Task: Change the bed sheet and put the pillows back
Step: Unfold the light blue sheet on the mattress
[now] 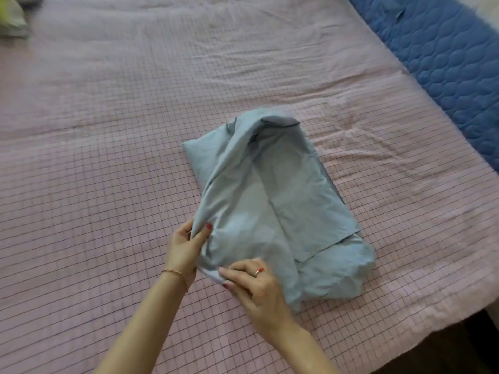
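A folded pale blue sheet [286,201] lies near the middle of the bed, resting on a pink checked cover [108,163] that spreads across nearly the whole view; the bundle is partly opened, with one layer raised into a loose hood at its far end and a flat rectangular fold lying along its right side. The left hand [186,245] grips the near left edge of the sheet, thumb on top and fingers curled under the cloth, so the fabric is pinched between them; a thin bracelet [176,275] circles that wrist. The right hand [252,283] sits just beside it at the near corner, its fingers bent onto the cloth and its thumb tucked against a white hem, seemingly pinching that edge, though the fold hides the fingertips; a ring [258,271] shows on one finger. The two hands are close together but not touching. At the far right a quilted blue cover [442,66] lies exposed beside the pink one; in the far left corner a blurred greenish pillow [12,18] rests on the bed.
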